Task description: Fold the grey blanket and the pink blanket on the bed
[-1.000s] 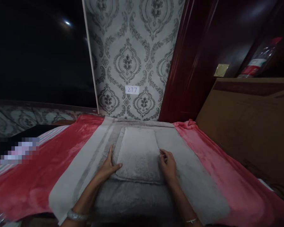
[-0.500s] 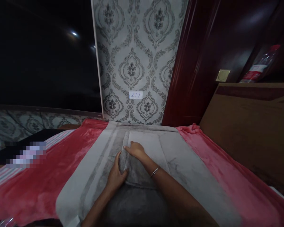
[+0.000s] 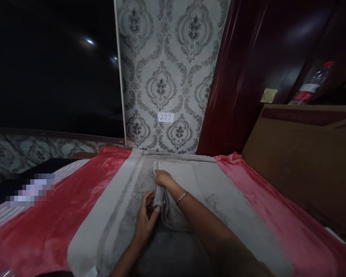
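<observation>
A folded grey plush cloth (image 3: 181, 184) lies on a larger grey spread with pale stripes (image 3: 242, 223). My right hand (image 3: 163, 178), a thin bracelet on its wrist, is closed on the far part of the cloth's left edge. That edge is gathered and raised into a thick fold between my hands. Nearer to me, my left hand (image 3: 145, 217) curls around the near end of the fold, thumb on the right and fingers on the left. Its fingertips are partly hidden by the fabric.
Red-pink plush fabric (image 3: 75, 192) shows on both sides beneath the grey spread. A patterned wall with a "277" label (image 3: 165, 117) stands behind. A dark screen (image 3: 52, 69) is at left; a cardboard box (image 3: 302, 161) and a plastic bottle (image 3: 308, 86) are at right.
The cloth's left edge has been lifted and bunched slightly to the right. My right hand has closed over it, and my left hand has shifted right and curled in.
</observation>
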{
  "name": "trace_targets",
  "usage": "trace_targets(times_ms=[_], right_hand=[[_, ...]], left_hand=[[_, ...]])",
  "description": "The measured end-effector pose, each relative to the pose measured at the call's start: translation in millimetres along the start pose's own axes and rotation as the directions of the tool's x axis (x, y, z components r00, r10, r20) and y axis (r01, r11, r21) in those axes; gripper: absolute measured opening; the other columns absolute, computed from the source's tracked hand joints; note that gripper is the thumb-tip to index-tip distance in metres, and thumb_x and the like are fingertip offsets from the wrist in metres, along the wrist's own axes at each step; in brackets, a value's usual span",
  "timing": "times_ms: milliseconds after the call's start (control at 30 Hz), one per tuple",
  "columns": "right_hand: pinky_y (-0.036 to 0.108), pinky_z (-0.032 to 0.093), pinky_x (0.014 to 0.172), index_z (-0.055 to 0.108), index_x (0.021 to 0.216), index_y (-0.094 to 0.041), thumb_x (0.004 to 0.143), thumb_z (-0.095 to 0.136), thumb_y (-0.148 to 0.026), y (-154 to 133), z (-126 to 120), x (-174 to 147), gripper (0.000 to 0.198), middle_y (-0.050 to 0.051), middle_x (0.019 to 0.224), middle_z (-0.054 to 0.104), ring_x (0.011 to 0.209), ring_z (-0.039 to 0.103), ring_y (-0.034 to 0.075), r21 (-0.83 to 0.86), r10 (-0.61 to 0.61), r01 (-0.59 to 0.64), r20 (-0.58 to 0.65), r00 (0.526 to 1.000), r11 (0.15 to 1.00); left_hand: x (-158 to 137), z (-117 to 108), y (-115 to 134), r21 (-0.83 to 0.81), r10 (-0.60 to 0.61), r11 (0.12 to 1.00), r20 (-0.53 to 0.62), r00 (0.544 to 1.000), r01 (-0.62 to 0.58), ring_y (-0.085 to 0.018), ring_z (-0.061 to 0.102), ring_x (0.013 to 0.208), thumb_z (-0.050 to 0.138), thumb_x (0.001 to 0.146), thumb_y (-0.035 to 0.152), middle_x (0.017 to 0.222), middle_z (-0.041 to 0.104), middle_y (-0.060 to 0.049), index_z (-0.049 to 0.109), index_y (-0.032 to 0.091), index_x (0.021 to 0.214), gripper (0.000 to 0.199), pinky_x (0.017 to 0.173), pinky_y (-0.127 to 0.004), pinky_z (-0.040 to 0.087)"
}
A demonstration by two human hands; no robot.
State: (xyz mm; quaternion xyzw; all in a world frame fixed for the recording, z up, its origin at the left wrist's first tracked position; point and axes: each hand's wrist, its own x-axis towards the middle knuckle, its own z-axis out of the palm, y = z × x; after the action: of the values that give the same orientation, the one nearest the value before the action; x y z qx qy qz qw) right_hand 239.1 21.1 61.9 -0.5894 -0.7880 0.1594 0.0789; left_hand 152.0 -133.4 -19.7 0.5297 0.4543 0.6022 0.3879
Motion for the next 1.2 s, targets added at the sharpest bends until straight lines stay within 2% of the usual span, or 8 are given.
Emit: trace_targets(times_ms=[200, 300, 533, 667, 800, 900, 1100, 1200], right_hand=[[0.032, 0.054, 0.068, 0.068, 0.125, -0.015, 0.067, 0.061, -0.011, 48, -48, -10, 0.058, 0.007, 0.083, 0.075, 0.075, 0.070, 0.025, 0.345, 0.121, -0.069, -0.133, 0.984, 0.936], [0.030, 0.052, 0.064, 0.066, 0.127, -0.012, 0.067, 0.058, -0.011, 72, -85, -23, 0.061, 0.003, 0.071, 0.072, 0.065, 0.065, 0.020, 0.500, 0.149, -0.019, -0.222, 0.964, 0.866], [0.031, 0.048, 0.092, 0.069, 0.122, -0.014, 0.063, 0.053, -0.012, 145, -167, -71, 0.061, 0.001, 0.108, 0.074, 0.096, 0.065, 0.019, 0.715, 0.128, 0.288, -0.467, 0.875, 0.638], [0.037, 0.040, 0.106, 0.073, 0.108, -0.017, 0.059, 0.055, -0.020, 197, -126, -108, 0.053, 0.005, 0.123, 0.069, 0.117, 0.059, 0.025, 0.753, 0.129, 0.394, -0.529, 0.839, 0.528], [0.044, 0.047, 0.099, 0.074, 0.100, -0.019, 0.058, 0.056, -0.032, 235, -33, -143, 0.048, 0.007, 0.110, 0.074, 0.111, 0.064, 0.030, 0.916, 0.269, 0.159, -0.269, 0.925, 0.368], [0.045, 0.049, 0.097, 0.074, 0.102, -0.021, 0.063, 0.058, -0.040, 245, 16, -163, 0.046, 0.006, 0.106, 0.075, 0.109, 0.065, 0.029, 0.963, 0.303, 0.088, -0.166, 0.939, 0.255], [0.041, 0.054, 0.092, 0.074, 0.100, -0.020, 0.080, 0.054, -0.059, 251, 32, -173, 0.049, 0.009, 0.101, 0.075, 0.100, 0.069, 0.027, 0.987, 0.371, 0.041, -0.097, 0.924, 0.155], [0.043, 0.057, 0.086, 0.074, 0.099, -0.018, 0.079, 0.056, -0.064, 257, 34, -169, 0.053, 0.011, 0.096, 0.075, 0.095, 0.070, 0.028, 0.967, 0.429, 0.066, -0.170, 0.887, 0.248]], left_hand=[[20, -10, -8, -0.283, -0.261, 0.923, 0.043, 0.964, 0.263, -0.027, 0.068, 0.092, 0.078, 0.064, 0.050, 0.120, 0.067, -0.014, 0.054, 0.020, 0.115, 0.065, 0.076, -0.038, 0.054], [33, 0, -9, -0.480, -0.398, 0.765, 0.172, 0.901, 0.429, -0.024, 0.070, 0.090, 0.076, 0.070, 0.035, 0.114, 0.069, -0.013, 0.056, 0.019, 0.112, 0.049, 0.082, -0.038, 0.055], [74, 34, 3, -0.549, -0.552, 0.576, 0.286, 0.783, 0.607, -0.022, 0.069, 0.095, 0.055, 0.089, 0.042, 0.114, 0.067, -0.014, 0.051, 0.018, 0.120, 0.039, 0.088, -0.037, 0.053], [81, 38, 6, -0.526, -0.462, 0.596, 0.392, 0.795, 0.606, -0.025, 0.070, 0.094, 0.061, 0.082, 0.055, 0.110, 0.070, -0.011, 0.049, 0.019, 0.127, 0.059, 0.086, -0.041, 0.054], [73, 38, -12, -0.409, -0.439, 0.658, 0.475, 0.763, 0.632, -0.024, 0.070, 0.086, 0.073, 0.075, 0.042, 0.091, 0.074, -0.008, 0.064, 0.016, 0.108, 0.043, 0.081, -0.034, 0.055], [66, 37, -32, -0.372, -0.449, 0.718, 0.398, 0.800, 0.589, -0.023, 0.070, 0.092, 0.080, 0.067, 0.030, 0.100, 0.075, -0.008, 0.066, 0.017, 0.109, 0.046, 0.079, -0.032, 0.054], [65, 38, -37, -0.347, -0.419, 0.768, 0.365, 0.832, 0.539, -0.026, 0.068, 0.105, 0.084, 0.062, 0.033, 0.115, 0.072, -0.012, 0.066, 0.016, 0.115, 0.059, 0.090, -0.034, 0.053], [66, 43, -27, -0.321, -0.428, 0.770, 0.380, 0.820, 0.551, -0.028, 0.068, 0.107, 0.086, 0.060, 0.035, 0.114, 0.073, -0.012, 0.067, 0.016, 0.114, 0.061, 0.093, -0.036, 0.052]])
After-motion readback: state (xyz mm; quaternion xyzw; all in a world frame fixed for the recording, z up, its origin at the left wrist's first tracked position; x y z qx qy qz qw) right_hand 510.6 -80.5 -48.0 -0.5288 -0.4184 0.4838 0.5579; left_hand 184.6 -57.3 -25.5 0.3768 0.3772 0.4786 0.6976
